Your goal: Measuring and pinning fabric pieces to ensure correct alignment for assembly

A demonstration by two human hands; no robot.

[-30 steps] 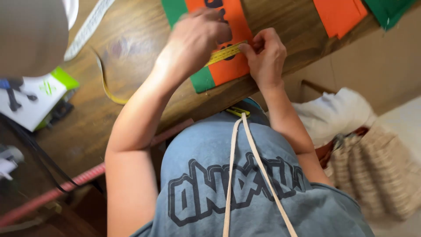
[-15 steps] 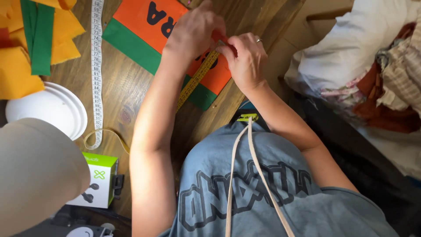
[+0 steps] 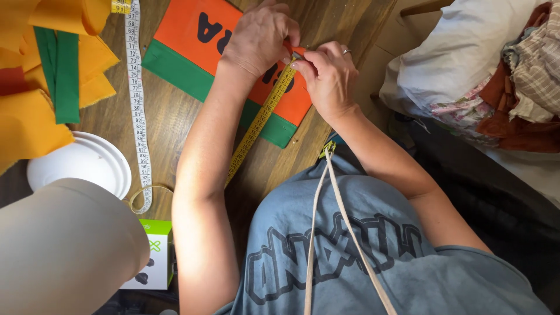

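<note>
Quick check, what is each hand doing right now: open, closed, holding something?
Left hand: closed, pressing the yellow measuring tape onto the orange and green fabric panel.
Right hand: closed, pinching the tape's upper end.

Cloth panel [image 3: 192, 52] under my hands: orange, black letters, green band along one edge. Tape [image 3: 259, 119] across it: yellow, black marks. Second tape [image 3: 139, 111]: white, black and red numerals. Table [image 3: 175, 122]: brown wood grain. Fabric pile [image 3: 35, 70] at the side: yellow-orange with green strips and a bit of red. Plates [image 3: 81, 160]: white. Box [image 3: 153, 256]: white, lime-green top. My shirt [image 3: 350, 256]: grey-blue, dark outlined lettering. Strap [image 3: 326, 192] over it: cream. Ring [image 3: 346, 51] on my right hand [image 3: 326, 79]: silver.
</note>
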